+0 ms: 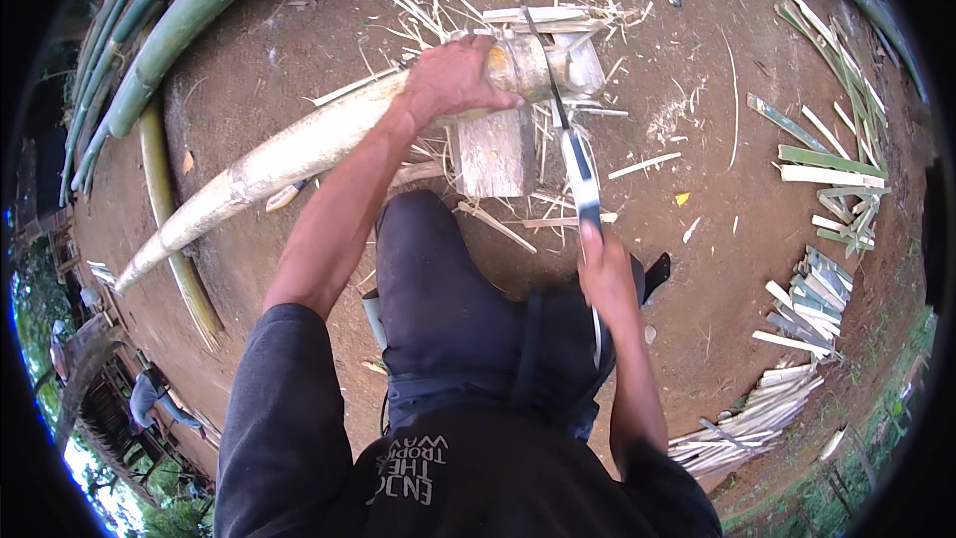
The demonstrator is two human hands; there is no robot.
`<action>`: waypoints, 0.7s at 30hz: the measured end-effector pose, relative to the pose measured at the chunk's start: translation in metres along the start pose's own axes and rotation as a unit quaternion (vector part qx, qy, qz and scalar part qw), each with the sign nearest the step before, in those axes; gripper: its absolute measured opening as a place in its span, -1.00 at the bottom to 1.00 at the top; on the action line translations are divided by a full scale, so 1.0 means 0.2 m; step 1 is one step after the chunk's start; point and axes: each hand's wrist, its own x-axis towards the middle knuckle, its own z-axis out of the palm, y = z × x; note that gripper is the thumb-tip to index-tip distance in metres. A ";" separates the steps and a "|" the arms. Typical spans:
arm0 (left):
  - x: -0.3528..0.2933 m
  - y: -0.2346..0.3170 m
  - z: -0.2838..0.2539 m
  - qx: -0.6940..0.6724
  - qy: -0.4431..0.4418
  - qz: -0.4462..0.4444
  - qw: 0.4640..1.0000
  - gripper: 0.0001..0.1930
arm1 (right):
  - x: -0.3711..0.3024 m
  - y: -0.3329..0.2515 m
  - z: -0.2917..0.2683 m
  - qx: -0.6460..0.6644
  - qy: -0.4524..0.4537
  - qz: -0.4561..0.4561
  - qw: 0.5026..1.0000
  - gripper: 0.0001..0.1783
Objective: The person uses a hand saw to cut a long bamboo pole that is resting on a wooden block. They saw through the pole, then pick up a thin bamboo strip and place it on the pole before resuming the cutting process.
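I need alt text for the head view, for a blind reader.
A person's right hand holds a saw across a thick pale bamboo pole near one end, while the left hand grips the pole; split strips lie at right.

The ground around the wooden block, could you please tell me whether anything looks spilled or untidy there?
Yes, loose pale slivers lie scattered about the bamboo pole and wooden block, unlike the strips piled at lower right; perhaps just cutting debris.

Pale yellowish bamboo pole (289,150)
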 end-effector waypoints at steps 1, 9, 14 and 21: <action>-0.02 -0.03 -0.01 -0.017 -0.008 -0.012 1.000 0.08 | -0.23 0.13 -0.02 0.002 0.002 -0.007 1.000 -0.45; 0.04 0.03 0.01 0.039 0.037 0.030 0.998 0.09 | 0.34 -0.09 0.07 0.002 -0.018 -0.019 1.000 -0.31; 0.00 -0.02 -0.03 -0.010 -0.012 -0.007 1.000 0.07 | -0.42 0.19 -0.08 0.033 -0.042 0.051 0.997 -0.49; 0.02 0.05 0.00 0.014 0.045 0.023 0.999 0.07 | 0.29 -0.06 0.10 0.013 0.000 -0.019 1.000 -0.41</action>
